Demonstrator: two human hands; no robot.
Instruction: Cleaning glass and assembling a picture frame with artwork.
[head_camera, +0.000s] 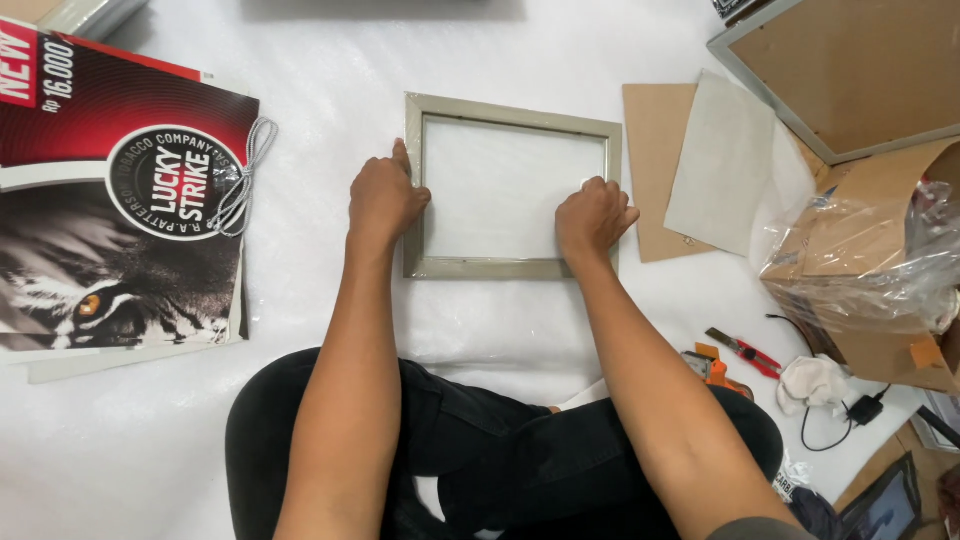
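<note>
Black trousers (500, 450) cover the crossed legs of the seated person at the bottom of the view, and both bare forearms reach forward from there over a white plastic sheet (330, 300) spread on the floor. Just past the knees lies a grey-beige picture frame (480, 267), flat, its pane showing the white sheet beneath. The left hand (385, 200) rests on the frame's left rail, fingers together and pressed flat along it. The right hand (593, 218) sits on the lower right corner with fingers curled down onto the rail and pane; it grips nothing that can be seen. To the right, near the knee, are a red utility knife (745, 352), a crumpled white cloth (812, 383) and a cardboard box in clear plastic wrap (880, 260). Beyond the right hand lie a brown backing board (655, 150) and a pale sheet (720, 165). Left of the frame rests a stack of red and black printed posters (110, 200), and at the far right corner a larger frame (850, 70) lies face down.
</note>
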